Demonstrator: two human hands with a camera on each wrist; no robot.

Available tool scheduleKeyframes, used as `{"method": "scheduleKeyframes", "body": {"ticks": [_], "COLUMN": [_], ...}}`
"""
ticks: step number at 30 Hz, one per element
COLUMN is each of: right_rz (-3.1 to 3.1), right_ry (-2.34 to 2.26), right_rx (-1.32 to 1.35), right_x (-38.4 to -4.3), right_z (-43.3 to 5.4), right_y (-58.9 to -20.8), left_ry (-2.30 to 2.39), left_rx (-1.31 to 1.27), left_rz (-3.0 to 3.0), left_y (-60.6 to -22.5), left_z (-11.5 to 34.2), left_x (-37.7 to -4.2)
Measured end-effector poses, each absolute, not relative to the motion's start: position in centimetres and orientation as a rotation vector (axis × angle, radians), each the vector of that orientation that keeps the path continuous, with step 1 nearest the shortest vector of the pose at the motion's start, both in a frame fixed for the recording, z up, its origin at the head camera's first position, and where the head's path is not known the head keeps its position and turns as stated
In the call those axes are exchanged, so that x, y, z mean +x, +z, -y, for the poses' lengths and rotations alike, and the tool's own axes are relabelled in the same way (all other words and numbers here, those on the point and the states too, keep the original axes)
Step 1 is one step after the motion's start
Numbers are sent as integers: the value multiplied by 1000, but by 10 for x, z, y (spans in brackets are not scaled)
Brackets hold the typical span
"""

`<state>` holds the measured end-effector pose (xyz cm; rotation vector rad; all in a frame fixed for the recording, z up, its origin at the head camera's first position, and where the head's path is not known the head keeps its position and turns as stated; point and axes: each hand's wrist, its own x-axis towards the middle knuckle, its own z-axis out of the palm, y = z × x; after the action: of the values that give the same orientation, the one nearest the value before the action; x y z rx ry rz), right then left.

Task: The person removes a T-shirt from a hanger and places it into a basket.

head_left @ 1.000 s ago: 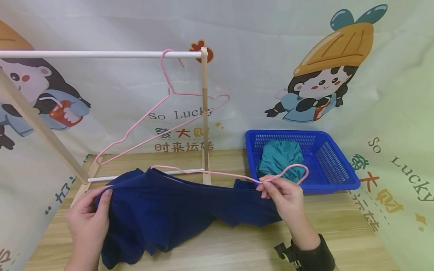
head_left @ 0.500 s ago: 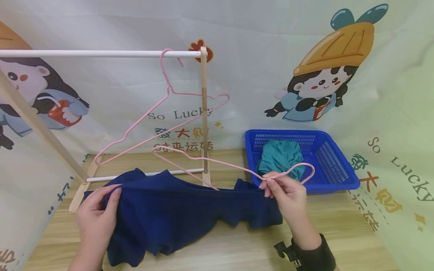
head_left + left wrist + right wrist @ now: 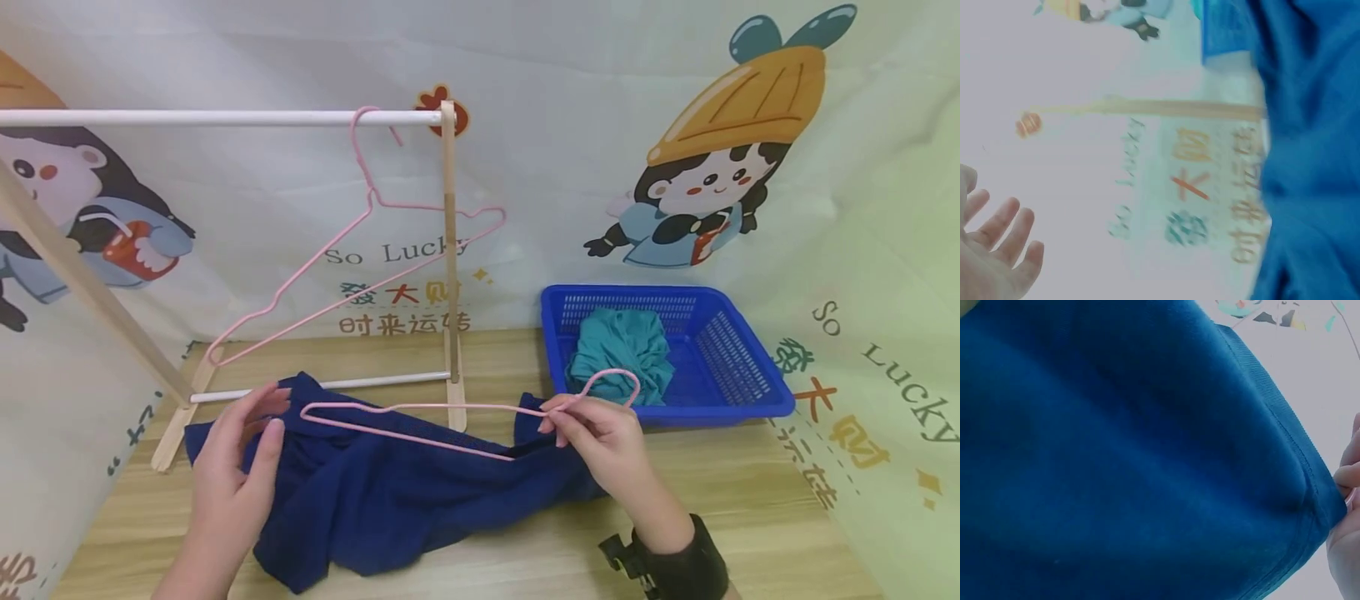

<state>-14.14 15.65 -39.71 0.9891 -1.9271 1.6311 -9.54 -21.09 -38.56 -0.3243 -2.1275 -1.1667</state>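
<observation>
My right hand [image 3: 606,435] pinches a pink wire clothes hanger [image 3: 457,407] just below its hook. A dark blue garment [image 3: 412,508] hangs from the same hand down to the table; its ribbed edge [image 3: 1285,412] meets the fingers in the right wrist view. The hanger's left arm lies outside the garment, across its front in the head view; its right end is hidden in the cloth. My left hand [image 3: 236,467] is beside the garment's left part, fingers apart and holding nothing. Its spread fingers also show in the left wrist view.
A wooden rack with a white rail [image 3: 225,118] stands at the back left, bearing another pink hanger [image 3: 330,246]. A blue basket [image 3: 720,408] at the right holds a crumpled teal cloth [image 3: 622,354]. A printed backdrop [image 3: 540,167] rises behind.
The hanger's left arm has come out of the garment and swung down in front of it. My left hand has let go of the cloth and moved slightly right.
</observation>
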Motion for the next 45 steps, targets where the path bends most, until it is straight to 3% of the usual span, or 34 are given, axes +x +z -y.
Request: {"method": "scheduleKeyframes", "body": {"ticks": [10, 19, 45], "right_rz": [1996, 2038, 2407], "right_ry": [1468, 1369, 1285], "right_rx": [1173, 1249, 898], "right_x": [-138, -137, -144], "right_z": [-141, -143, -212], "right_y": [-398, -404, -424], "left_ry": [-593, -458, -650], "left_rx": [-652, -563, -424], "left_rz": [2493, 2556, 2318], "left_y": [-361, -370, -367], "left_z": [165, 159, 194], "left_x": [-79, -78, -81]}}
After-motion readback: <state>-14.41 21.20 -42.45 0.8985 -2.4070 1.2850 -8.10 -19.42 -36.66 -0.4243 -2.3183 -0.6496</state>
